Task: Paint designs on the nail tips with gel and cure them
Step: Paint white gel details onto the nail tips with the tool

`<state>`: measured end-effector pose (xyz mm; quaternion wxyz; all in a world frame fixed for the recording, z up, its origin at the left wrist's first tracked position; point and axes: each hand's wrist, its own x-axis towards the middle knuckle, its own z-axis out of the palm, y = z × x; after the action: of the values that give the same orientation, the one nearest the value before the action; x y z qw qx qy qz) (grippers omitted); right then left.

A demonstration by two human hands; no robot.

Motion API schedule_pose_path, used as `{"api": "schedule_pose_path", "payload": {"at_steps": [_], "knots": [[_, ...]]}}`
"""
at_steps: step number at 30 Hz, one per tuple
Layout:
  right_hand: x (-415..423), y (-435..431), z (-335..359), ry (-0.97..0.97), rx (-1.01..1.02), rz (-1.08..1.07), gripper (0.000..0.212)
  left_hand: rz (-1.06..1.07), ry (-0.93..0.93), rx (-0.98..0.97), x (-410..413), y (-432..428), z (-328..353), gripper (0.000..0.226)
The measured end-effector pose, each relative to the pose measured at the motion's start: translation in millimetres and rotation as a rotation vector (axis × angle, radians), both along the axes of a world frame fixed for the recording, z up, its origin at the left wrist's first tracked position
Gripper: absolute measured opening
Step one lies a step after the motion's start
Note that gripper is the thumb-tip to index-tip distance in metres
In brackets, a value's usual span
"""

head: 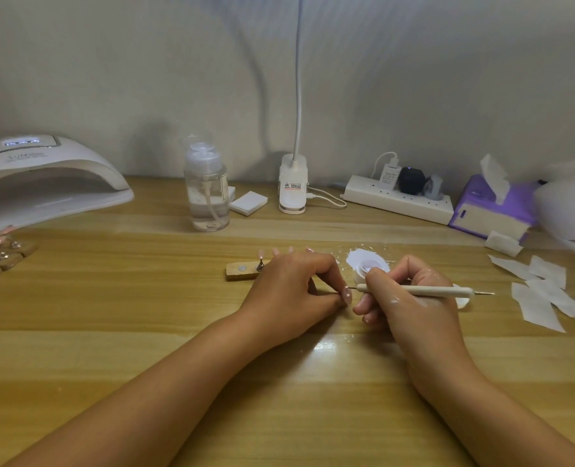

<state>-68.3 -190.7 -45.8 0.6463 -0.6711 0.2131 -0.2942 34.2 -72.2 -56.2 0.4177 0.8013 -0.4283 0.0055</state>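
STEP: dotting gel design | L hand (292,291) pinching nail tip (347,294), mid desk (144,332) | R hand (410,298) gripping dotting pen (420,291), point prob. touching nail tip | NEXT: needing steady dabs, then curing in lamp (53,183).

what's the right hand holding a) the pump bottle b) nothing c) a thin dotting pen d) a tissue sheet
c: the right hand grips a thin dotting pen, its fine metal point aimed at the nail tip that the left hand holds.
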Motion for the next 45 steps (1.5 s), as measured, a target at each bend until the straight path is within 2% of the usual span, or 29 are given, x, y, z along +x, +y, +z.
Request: {"api": "schedule_pose_path", "payload": {"at_steps": [10, 15, 22, 27, 45], "knots": [[-4.6, -0.3, 5.2, -0.093, 0.052, -0.096, 0.025, -0.030, 0.045, -0.030, 3.6, -0.4, -2.2, 0.013], [-3.4, -1.0, 3.2, -0.003, 0.036, -0.042, 0.029, -0.031, 0.061, -0.039, 4.5, -1.3, -2.3, 0.010], [-0.8, -3.3, 0.3, 0.056, -0.030, -0.021, 0.028, -0.036, 0.080, -0.034, 3.6, -1.1, -0.3, 0.011], [-0.3, -3.6, -1.2, 0.068, -0.046, -0.021, 0.027, -0.017, 0.077, -0.022, 3.3, -1.7, 1.0, 0.019], [-0.2, -3.4, -2.5, 0.085, -0.083, -0.013, 0.021, -0.021, 0.096, -0.009, 4.0, -1.6, 0.1, 0.016]]}}
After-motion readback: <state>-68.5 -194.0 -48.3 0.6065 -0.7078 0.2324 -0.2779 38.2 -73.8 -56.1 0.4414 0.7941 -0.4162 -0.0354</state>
